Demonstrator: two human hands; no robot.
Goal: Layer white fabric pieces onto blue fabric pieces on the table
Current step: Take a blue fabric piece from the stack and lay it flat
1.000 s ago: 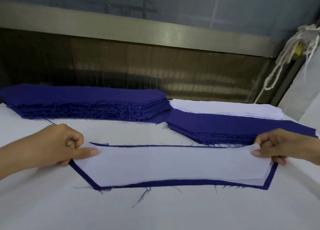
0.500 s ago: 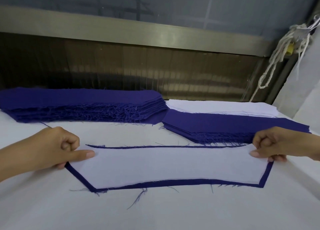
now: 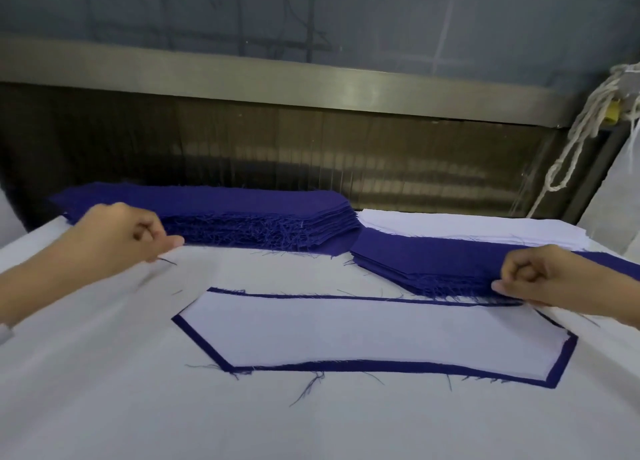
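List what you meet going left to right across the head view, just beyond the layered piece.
left hand → tall stack of blue fabric → lower stack of blue fabric → right hand → hanging white rope

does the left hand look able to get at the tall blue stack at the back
Probably yes: the left hand is right beside the tall blue stack, at its frayed front edge, with nothing between them. Its fingers are curled, so they would need to open first.
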